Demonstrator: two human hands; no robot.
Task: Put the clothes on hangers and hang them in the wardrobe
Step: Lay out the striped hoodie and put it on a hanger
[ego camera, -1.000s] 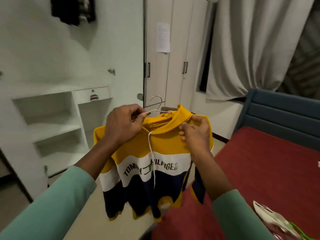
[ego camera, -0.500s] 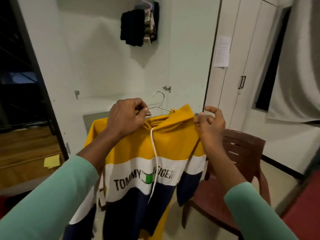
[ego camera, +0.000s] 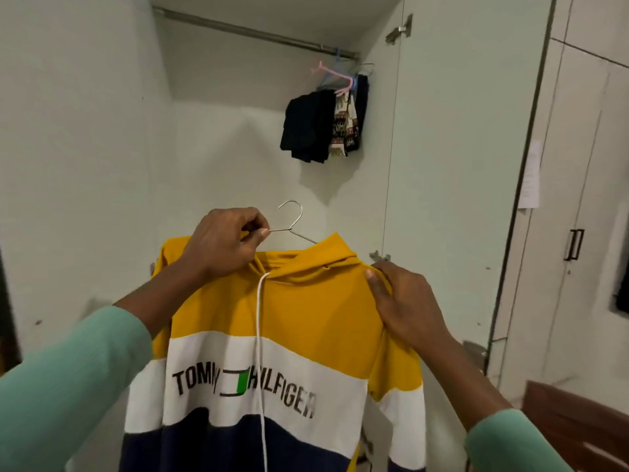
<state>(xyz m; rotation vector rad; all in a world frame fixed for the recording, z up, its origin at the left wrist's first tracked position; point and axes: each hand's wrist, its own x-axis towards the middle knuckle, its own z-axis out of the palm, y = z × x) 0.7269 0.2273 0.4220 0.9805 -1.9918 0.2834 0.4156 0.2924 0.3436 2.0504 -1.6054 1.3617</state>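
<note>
Two hands hold a hoodie (ego camera: 306, 318) up in front of the open wardrobe (ego camera: 221, 131). The hoodie is yellow at the top, white across the chest with black lettering, and navy below, and a white drawstring (ego camera: 260, 352) hangs down its front. It sits on a metal wire hanger (ego camera: 292, 218), whose hook rises above the neck opening, a little left of the hood. The left hand (ego camera: 224, 243) pinches the wire just beside the base of the hook, fingers curled and thumb pressed against it. The right hand (ego camera: 401, 301) grasps the hoodie's shoulder on the right of the view, thumb laid on the front of the fabric and fingers wrapped over the edge. Both arms wear pale green sleeves. High inside the wardrobe runs a rail (ego camera: 252, 30), well above the hook. Near the rail's right end hang dark clothes (ego camera: 309, 124) and a patterned garment beside them, under a pink hanger (ego camera: 335, 74). The wardrobe door (ego camera: 459, 165) stands open to the right, a paper sheet (ego camera: 531, 175) is stuck to the neighbouring cupboard, and part of a brown chair (ego camera: 578, 424) shows at the lower right.
</note>
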